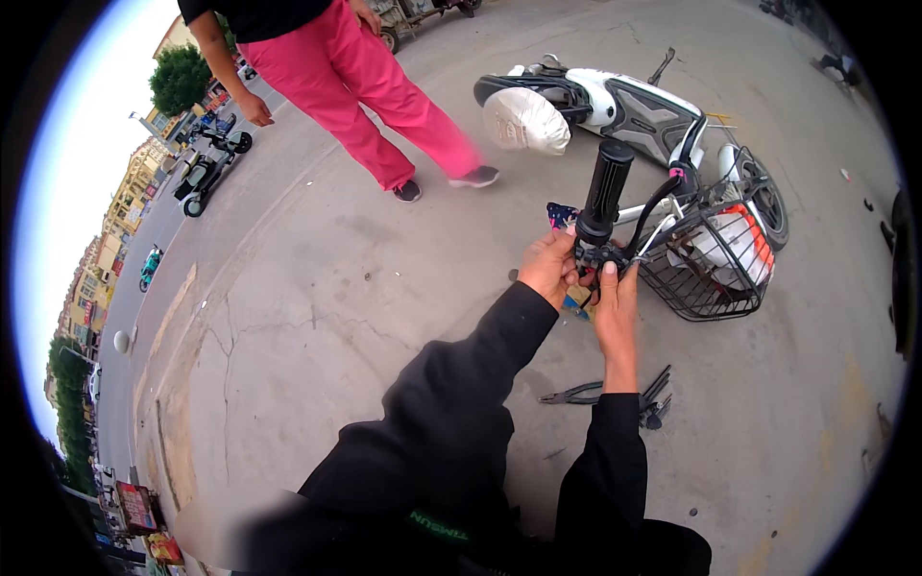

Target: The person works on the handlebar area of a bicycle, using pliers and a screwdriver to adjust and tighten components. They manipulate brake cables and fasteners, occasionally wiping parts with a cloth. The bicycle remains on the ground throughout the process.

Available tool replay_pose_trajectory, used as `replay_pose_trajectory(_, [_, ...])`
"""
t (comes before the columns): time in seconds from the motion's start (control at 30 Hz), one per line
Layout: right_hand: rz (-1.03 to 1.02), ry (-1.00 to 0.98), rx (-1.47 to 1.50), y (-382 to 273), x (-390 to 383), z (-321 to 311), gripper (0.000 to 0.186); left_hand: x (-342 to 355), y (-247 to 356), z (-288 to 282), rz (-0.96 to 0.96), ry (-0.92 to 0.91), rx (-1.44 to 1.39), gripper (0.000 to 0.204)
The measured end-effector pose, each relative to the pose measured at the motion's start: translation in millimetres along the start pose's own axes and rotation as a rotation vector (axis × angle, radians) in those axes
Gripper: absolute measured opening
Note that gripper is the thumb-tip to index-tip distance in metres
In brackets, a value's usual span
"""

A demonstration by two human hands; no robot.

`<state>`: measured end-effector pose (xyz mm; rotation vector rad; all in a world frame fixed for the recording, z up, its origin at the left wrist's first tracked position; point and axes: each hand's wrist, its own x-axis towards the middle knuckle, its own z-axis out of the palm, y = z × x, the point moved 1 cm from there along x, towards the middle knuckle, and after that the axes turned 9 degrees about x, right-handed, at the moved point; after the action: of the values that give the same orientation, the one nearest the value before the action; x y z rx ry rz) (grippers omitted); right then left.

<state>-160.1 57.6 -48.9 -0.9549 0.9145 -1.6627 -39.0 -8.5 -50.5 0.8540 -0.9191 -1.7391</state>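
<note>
A white and grey electric scooter (642,117) lies on its side on the ground, with its black handlebar grip (606,187) pointing up in front of me. Just below the grip is a black lever bracket (595,254). My left hand (549,269) is closed at the left side of this bracket, fingertips pinched against it. On the other side, my right hand (616,302) is closed too, its thumb pressed along the bracket and its other fingers partly hidden. A thin dark piece shows between the hands; its kind is unclear.
Pliers (572,395) and other dark hand tools (657,396) lie below my hands. A wire basket (699,305) holding bags sits on the scooter's front. White plastic covers the seat (526,121). A person in pink trousers (355,86) stands at the upper left.
</note>
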Motion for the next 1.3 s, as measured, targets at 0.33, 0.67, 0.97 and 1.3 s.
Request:
replay_pose_trajectory(0.33, [-0.081, 0.057, -0.075, 23, 3, -10, 0.04, -23, 24, 42, -0.15, 0.121, -0.214, 0.018])
replay_pose_trajectory(0.67, [-0.109, 0.039, -0.073, 25, 6, -10, 0.042, -8, 19, 19, -0.18, 0.168, -0.178, 0.015])
replay_pose_trajectory(0.97, [-0.13, 0.026, -0.052, 23, 5, -8, 0.037, -15, 15, 21, -0.139, 0.128, -0.015, 0.033])
replay_pose_trajectory(1.3, [-0.171, 0.008, -0.054, 25, 6, -8, 0.036, -18, 16, -17, -0.225, 0.108, -0.052, 0.018])
